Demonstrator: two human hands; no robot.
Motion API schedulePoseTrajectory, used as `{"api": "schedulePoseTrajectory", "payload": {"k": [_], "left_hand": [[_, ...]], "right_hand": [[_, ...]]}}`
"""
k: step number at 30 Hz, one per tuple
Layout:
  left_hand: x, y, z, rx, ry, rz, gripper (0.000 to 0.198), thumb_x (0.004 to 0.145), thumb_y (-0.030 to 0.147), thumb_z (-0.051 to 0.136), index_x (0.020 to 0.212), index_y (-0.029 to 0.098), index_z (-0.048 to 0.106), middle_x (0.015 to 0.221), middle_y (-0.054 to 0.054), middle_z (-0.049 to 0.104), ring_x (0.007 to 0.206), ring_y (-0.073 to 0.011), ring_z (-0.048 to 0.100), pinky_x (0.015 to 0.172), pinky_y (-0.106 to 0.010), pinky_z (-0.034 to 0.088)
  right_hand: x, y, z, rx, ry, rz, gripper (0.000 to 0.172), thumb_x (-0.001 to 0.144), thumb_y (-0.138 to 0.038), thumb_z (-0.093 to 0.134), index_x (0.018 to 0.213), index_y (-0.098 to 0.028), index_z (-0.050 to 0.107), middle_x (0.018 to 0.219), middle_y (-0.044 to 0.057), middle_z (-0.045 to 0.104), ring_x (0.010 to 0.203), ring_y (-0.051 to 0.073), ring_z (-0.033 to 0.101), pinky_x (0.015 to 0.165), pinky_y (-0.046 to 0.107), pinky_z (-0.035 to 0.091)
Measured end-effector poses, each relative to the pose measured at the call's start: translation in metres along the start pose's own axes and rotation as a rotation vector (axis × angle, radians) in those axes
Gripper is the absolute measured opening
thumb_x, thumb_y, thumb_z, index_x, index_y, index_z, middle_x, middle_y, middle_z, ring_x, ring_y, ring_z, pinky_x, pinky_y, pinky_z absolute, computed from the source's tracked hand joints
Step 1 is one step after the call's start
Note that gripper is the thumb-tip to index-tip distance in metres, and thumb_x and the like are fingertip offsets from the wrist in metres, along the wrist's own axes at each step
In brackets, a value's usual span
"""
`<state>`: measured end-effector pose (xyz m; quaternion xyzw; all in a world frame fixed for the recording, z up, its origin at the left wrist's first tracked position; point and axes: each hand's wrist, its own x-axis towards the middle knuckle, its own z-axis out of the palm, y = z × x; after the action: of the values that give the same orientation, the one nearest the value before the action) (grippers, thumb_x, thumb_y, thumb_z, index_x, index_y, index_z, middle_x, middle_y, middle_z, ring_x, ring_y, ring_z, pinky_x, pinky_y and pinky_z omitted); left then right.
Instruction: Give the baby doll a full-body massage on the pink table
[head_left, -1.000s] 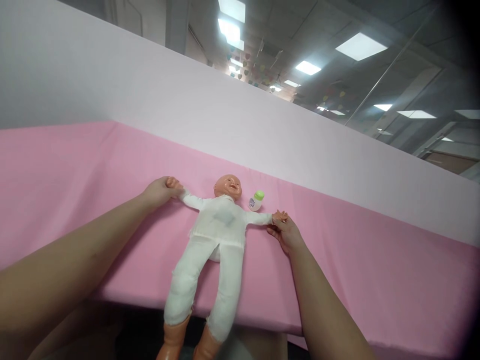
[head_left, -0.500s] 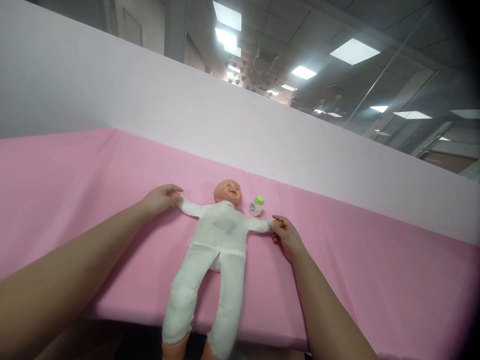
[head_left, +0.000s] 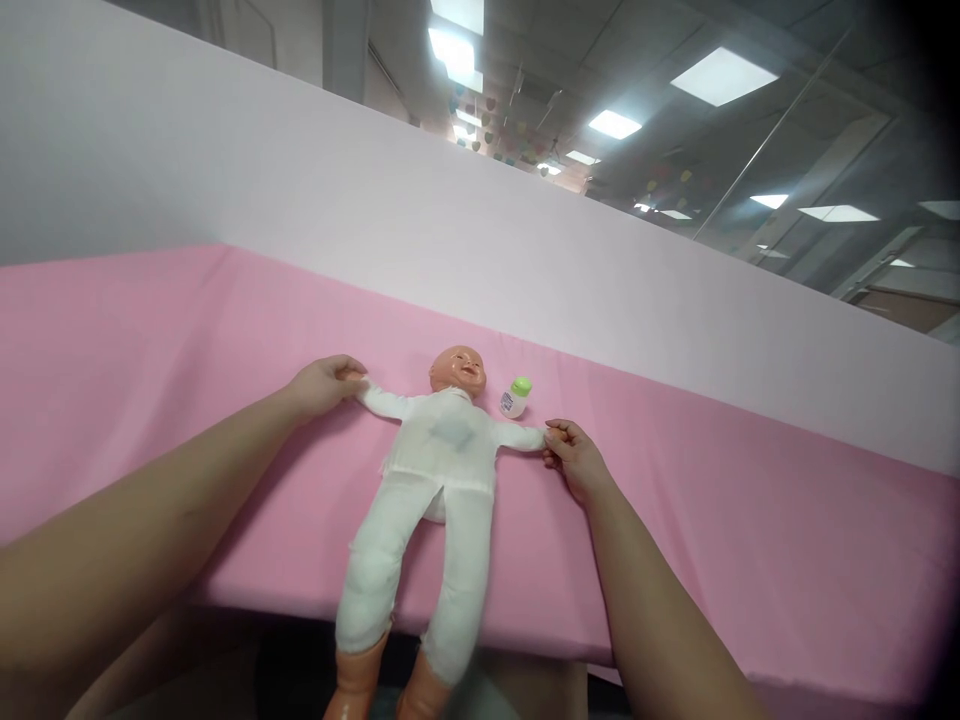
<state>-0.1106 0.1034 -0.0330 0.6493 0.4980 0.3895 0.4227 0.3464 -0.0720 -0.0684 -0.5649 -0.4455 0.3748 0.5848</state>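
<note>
A baby doll (head_left: 442,450) in white cloth lies face up, its head toward the wall and its arms stretched sideways. My left hand (head_left: 330,384) is closed round the doll's hand on the left side. On the other side, my right hand (head_left: 577,460) pinches the doll's other hand between thumb and fingers. Both doll hands are mostly hidden by my fingers. Beside the doll's head, a small clear bottle (head_left: 514,400) with a green cap lies tilted, touched by neither hand. A greyish patch shows on the doll's chest.
Pink cloth (head_left: 735,510) covers the surface under the doll. The doll's lower legs hang past its front edge. A white wall (head_left: 450,240) rises behind, with a glass pane (head_left: 810,190) above it on the right. Dark space shows under the front edge.
The view has shifted slightly, so the doll and bottle sit a little higher and more of the doll's feet shows. Both hands keep their hold on the doll's hands.
</note>
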Motion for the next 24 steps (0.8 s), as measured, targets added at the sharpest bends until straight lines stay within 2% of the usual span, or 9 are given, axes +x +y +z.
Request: {"api": "schedulePoseTrajectory", "payload": {"k": [7,15,24], "left_hand": [[-0.001,0.002,0.001,-0.055,0.012,-0.01,0.048,0.058,0.037,0.086,0.101,0.022,0.072,0.086,-0.004,0.07,0.07,-0.0174,0.063,0.059,-0.026,0.05],[0.001,-0.001,0.002,-0.051,0.015,0.008,0.044,0.062,0.034,0.082,0.104,0.023,0.072,0.085,-0.004,0.07,0.069,-0.0174,0.063,0.059,-0.027,0.05],[-0.002,0.005,0.004,-0.073,0.021,-0.016,0.039,0.068,0.044,0.077,0.1,0.022,0.072,0.076,-0.002,0.068,0.063,-0.0163,0.06,0.057,-0.026,0.049]], "right_hand": [[0.001,0.003,-0.002,0.035,0.006,0.005,0.047,0.078,-0.045,0.08,0.116,-0.024,0.062,0.08,-0.003,0.06,0.066,0.012,0.059,0.06,0.027,0.054],[0.0,0.0,0.003,0.009,0.032,0.003,0.048,0.078,-0.047,0.078,0.117,-0.024,0.061,0.08,-0.002,0.06,0.066,0.012,0.059,0.058,0.026,0.054],[-0.003,-0.01,0.006,0.021,0.048,0.049,0.05,0.079,-0.05,0.077,0.12,-0.024,0.062,0.085,-0.001,0.061,0.066,0.012,0.059,0.056,0.025,0.055]]}}
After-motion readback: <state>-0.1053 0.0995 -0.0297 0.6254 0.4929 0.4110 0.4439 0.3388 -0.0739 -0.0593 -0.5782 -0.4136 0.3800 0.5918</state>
